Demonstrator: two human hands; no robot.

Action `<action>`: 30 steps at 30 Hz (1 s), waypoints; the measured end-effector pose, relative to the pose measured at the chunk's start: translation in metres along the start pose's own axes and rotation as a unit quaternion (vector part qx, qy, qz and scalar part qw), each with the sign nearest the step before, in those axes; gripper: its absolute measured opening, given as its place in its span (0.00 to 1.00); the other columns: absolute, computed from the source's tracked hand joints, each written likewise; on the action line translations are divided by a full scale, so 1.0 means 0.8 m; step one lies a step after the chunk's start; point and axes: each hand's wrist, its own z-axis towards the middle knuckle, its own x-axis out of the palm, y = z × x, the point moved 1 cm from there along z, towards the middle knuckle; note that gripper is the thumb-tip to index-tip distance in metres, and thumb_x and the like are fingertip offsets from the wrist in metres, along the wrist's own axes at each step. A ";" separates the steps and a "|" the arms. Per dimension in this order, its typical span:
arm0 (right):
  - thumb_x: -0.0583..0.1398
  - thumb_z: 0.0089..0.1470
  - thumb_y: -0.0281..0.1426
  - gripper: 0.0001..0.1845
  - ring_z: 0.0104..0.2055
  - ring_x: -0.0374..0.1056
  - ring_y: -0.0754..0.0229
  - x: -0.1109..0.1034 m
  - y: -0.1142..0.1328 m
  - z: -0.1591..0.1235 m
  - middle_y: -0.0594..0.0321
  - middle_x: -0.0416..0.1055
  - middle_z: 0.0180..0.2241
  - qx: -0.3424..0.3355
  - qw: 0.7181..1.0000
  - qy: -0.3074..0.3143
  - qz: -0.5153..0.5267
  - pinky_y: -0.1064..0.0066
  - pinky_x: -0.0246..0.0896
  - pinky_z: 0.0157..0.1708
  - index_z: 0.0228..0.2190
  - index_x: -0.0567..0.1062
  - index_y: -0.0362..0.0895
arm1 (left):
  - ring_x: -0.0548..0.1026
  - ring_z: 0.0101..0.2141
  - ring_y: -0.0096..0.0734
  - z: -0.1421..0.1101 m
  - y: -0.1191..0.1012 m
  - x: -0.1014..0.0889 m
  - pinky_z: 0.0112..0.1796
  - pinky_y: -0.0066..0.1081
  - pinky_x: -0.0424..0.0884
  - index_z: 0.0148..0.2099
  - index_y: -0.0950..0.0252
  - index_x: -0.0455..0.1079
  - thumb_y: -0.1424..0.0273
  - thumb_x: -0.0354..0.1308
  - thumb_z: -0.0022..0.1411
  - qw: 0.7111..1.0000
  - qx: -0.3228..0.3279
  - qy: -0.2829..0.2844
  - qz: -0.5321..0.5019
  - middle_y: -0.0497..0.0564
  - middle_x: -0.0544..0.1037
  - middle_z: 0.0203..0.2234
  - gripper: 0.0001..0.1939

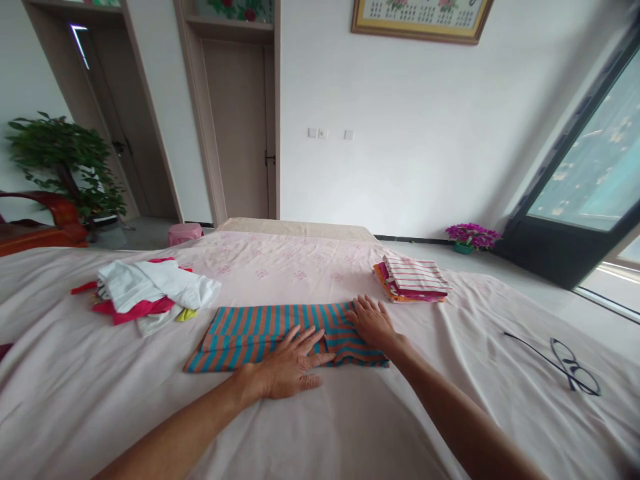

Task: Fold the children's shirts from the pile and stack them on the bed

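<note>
A striped garment point(260, 323), teal and brownish orange, lies folded into a long flat strip in front of me. My left hand point(293, 363) rests on its near middle, fingers spread and palm down. Toward the strip's right end, my right hand point(373, 323) lies flat with its fingers stretched out over the cloth. Neither hand grips anything. Just beyond my right hand sits a stack of folded clothes point(417, 277), topped by a white one with red stripes. To the left is a loose heap of clothes point(160, 287), white, red and yellow-green.
A pale pink sheet point(350, 427) with wrinkles covers the surface under everything. Eyeglasses point(573, 367) lie on it at the right. Beyond its edge stand a pink stool point(185, 233), a potted plant point(65, 160) and purple flowers point(473, 235).
</note>
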 end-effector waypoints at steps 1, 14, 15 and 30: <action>0.44 0.66 0.40 0.30 0.68 0.44 0.46 -0.003 0.008 0.000 0.50 0.52 0.65 0.000 1.000 -0.014 0.003 0.46 0.38 0.63 0.63 0.59 0.40 | 0.47 0.67 0.47 -0.002 0.000 -0.004 0.64 0.56 0.41 0.66 0.47 0.56 0.49 0.41 0.67 0.999 -0.013 -0.009 -0.029 0.51 0.50 0.68 0.28; 0.46 0.65 0.46 0.31 0.68 0.46 0.46 0.007 0.052 -0.031 0.54 0.51 0.66 -0.154 0.985 -0.060 0.040 0.48 0.41 0.64 0.65 0.55 0.48 | 0.50 0.66 0.48 -0.122 0.101 -0.010 0.62 0.50 0.46 0.67 0.56 0.56 0.52 0.41 0.68 0.917 -0.335 -0.138 0.166 0.55 0.56 0.67 0.30; 0.46 0.65 0.46 0.32 0.68 0.45 0.46 0.006 0.051 -0.030 0.54 0.51 0.66 -0.151 0.986 -0.060 0.040 0.49 0.40 0.64 0.65 0.55 0.47 | 0.51 0.66 0.48 -0.129 0.108 -0.008 0.62 0.50 0.48 0.68 0.57 0.55 0.53 0.40 0.69 0.906 -0.357 -0.139 0.177 0.55 0.56 0.67 0.29; 0.47 0.66 0.44 0.33 0.68 0.45 0.50 0.008 0.083 -0.050 0.53 0.50 0.66 -0.250 0.964 -0.074 0.044 0.53 0.42 0.66 0.65 0.53 0.41 | 0.72 0.51 0.47 -0.176 0.139 -0.039 0.46 0.36 0.68 0.58 0.67 0.63 0.52 0.52 0.57 0.796 -0.560 -0.211 0.088 0.63 0.73 0.52 0.33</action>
